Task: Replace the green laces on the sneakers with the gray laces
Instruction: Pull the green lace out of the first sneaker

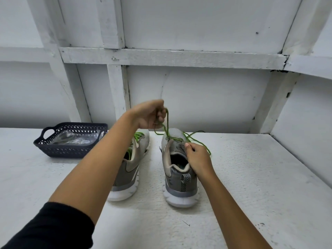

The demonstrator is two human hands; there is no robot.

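Observation:
Two grey sneakers with white soles stand side by side on the white table, heels toward me. The left sneaker [128,169] still carries its green lace, partly hidden by my left forearm. The right sneaker [177,169] has a loosened green lace [168,125] drawn up from its eyelets. My left hand [150,115] is raised above the shoes and pinches that lace. My right hand [196,157] grips the right sneaker's tongue and collar. Loose lace ends trail on the table to the right of the toe.
A dark plastic basket [71,150] sits at the back left of the table, holding a clear plastic packet [75,138] with something pale inside. A white panelled wall [197,96] rises right behind the shoes and along the right side.

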